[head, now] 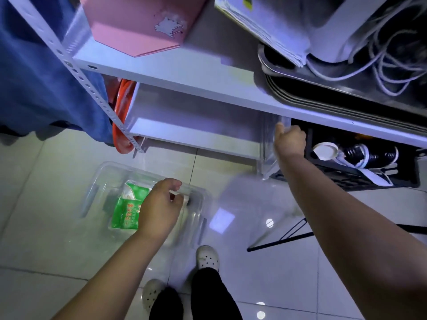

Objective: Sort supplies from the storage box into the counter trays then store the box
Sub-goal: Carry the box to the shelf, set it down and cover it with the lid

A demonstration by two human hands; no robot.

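1. Leftmost, a blue cloth [39, 72] hung beside the perforated upright of a white shelf unit [175, 82]; an orange item [121, 107] was wedged just behind that upright.
2. On the upper shelf board, a pink box [141, 24] sat at the left.
3. On the tiled floor [41, 239] below, a clear storage box [147, 202] stood open, with green packets [126, 210] lying inside it.
4. The left hand [159, 209] reached into the clear storage box with its fingers curled partway, near the green packets and the far wall; whether it gripped anything could not be determined.
5. Below the hands, two white clogs [206, 257] with dark trouser legs were visible on the floor.
6. The right hand [290, 140] was closed around the corner of a clear lid or panel [272, 144], which stood against the lower shelf opening.
7. Further right, a black crate [360, 167] under the shelf contained shoes and a white cap.
8. At upper right, stacked papers [261, 26] and white cables [381, 56] lay on the shelf.
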